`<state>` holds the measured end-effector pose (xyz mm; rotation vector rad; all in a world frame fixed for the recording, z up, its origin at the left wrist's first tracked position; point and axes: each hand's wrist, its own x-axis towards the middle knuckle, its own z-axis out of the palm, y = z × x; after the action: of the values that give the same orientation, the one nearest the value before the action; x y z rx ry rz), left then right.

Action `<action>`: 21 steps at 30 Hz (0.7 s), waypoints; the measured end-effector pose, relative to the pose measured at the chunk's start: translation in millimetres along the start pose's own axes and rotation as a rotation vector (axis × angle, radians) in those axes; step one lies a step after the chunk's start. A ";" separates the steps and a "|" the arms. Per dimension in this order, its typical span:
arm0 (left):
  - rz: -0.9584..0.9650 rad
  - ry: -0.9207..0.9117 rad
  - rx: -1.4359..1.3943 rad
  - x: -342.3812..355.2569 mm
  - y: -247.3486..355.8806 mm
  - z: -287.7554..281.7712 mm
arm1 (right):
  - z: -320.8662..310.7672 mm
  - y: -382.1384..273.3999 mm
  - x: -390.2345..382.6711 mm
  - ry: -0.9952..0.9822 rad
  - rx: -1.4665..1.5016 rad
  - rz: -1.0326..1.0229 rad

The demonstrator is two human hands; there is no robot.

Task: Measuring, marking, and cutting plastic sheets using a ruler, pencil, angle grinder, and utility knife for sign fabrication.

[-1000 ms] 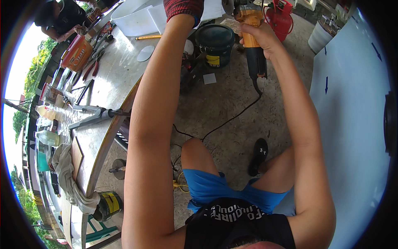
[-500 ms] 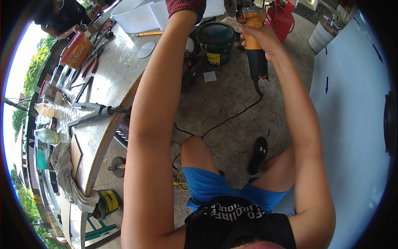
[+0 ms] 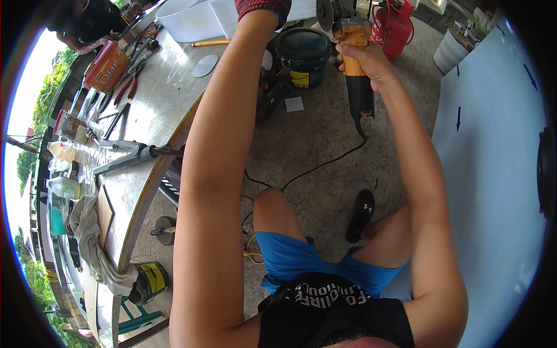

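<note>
An orange and black angle grinder is gripped in my bare right hand, fingers wrapped around its body. Its round grey disc points up at the top of the picture, right beside a white panel edge. A black power cord trails from the grinder's rear down to the floor. My left hand wears a red and black glove and reaches to the top edge, next to the white plastic tub. The picture's edge cuts off its fingers, so what they hold is hidden.
A metal-topped table on the left carries pliers, an orange tub, a caulking gun and a cloth. A dark lidded bucket and red gas cylinder stand ahead. A light-blue panel rises at right.
The grinder and my right hand have shifted slightly toward me and to the right, so more of the disc shows. My gloved left hand has moved slightly right.
</note>
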<state>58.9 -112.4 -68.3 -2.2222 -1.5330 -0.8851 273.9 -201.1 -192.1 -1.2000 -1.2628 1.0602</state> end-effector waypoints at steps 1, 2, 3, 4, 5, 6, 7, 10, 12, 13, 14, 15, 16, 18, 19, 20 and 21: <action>0.000 0.001 0.001 0.9 -0.7 0.0 | 0.7 -0.4 -0.6 0.000 -0.004 0.003; 0.007 0.014 0.002 2.1 -1.2 0.0 | 1.0 0.0 -0.4 -0.001 -0.003 0.002; 0.013 0.023 0.001 2.0 -1.1 1.0 | 0.5 2.8 -0.1 0.003 -0.002 0.002; 0.013 0.021 0.000 2.3 -0.7 1.6 | 0.0 5.2 0.1 0.007 0.000 0.002; 0.003 0.010 -0.010 3.6 0.1 2.0 | -0.5 7.1 0.2 0.008 -0.001 0.004; -0.007 -0.001 -0.018 4.1 -0.4 3.3 | -0.5 9.0 0.2 0.013 -0.002 0.012; -0.008 -0.002 -0.018 3.9 -1.4 4.5 | -0.4 10.5 0.1 0.019 -0.003 0.019; -0.010 0.022 -0.050 2.9 -2.7 4.7 | 0.5 13.5 -0.8 0.001 0.009 0.041; -0.011 -0.004 -0.010 3.0 -0.9 2.6 | 1.0 14.6 -3.6 0.000 0.004 0.043; -0.012 -0.004 -0.011 2.6 0.1 0.9 | 1.0 15.1 -5.3 -0.001 -0.001 0.044; -0.008 -0.012 0.002 2.1 1.2 -0.7 | 0.8 16.2 -6.6 0.000 -0.001 0.045; -0.004 -0.020 0.014 2.0 1.5 -0.8 | 0.4 18.0 -7.9 0.002 0.005 0.049; -0.003 -0.020 0.014 1.7 1.6 -1.0 | 0.1 19.9 -9.5 0.004 0.012 0.053; 0.003 -0.014 0.012 1.6 0.9 -0.9 | -0.3 23.9 -14.3 0.002 0.005 0.082; 0.003 -0.014 0.012 2.0 0.3 -0.7 | -0.4 26.1 -16.5 0.000 -0.001 0.110; 0.000 -0.016 0.010 2.5 -0.3 -0.5 | -0.7 29.0 -18.5 0.000 -0.001 0.110; -0.003 -0.019 0.007 2.7 -0.5 0.4 | -1.1 32.1 -20.5 0.008 0.006 0.122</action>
<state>59.2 -110.0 -66.9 -2.2304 -1.5462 -0.8600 276.0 -218.1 -226.2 -1.2886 -1.1915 1.1451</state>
